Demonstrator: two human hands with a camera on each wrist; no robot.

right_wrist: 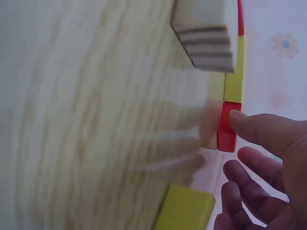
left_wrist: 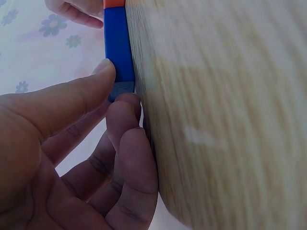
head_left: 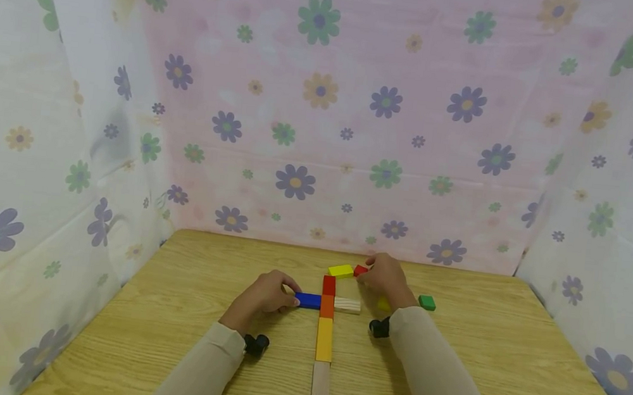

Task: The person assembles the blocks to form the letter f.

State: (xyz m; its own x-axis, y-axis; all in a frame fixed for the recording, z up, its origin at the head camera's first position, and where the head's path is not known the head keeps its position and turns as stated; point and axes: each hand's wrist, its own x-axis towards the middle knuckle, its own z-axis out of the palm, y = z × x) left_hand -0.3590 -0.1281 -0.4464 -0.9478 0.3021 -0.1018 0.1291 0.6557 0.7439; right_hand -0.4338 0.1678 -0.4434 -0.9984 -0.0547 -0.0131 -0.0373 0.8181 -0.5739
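Observation:
In the head view, a line of blocks runs up the table: a grey-brown block (head_left: 321,382), a yellow-orange one (head_left: 324,339), an orange one (head_left: 327,306) and a red one (head_left: 329,285). A blue block (head_left: 308,301) and a pale wood block (head_left: 347,305) extend sideways from the orange one. My left hand (head_left: 266,294) pinches the blue block's outer end, its thumb on the side in the left wrist view. At the top, a yellow block (head_left: 340,271) slants beside a small red block (head_left: 360,270). My right hand (head_left: 386,277) holds that small block between thumb and index finger.
Under my right wrist lies another yellow block (head_left: 384,304), partly hidden. A green block (head_left: 426,303) is farther right on the wooden table (head_left: 202,256). Flower-patterned cloth (head_left: 346,130) hangs behind and on both sides.

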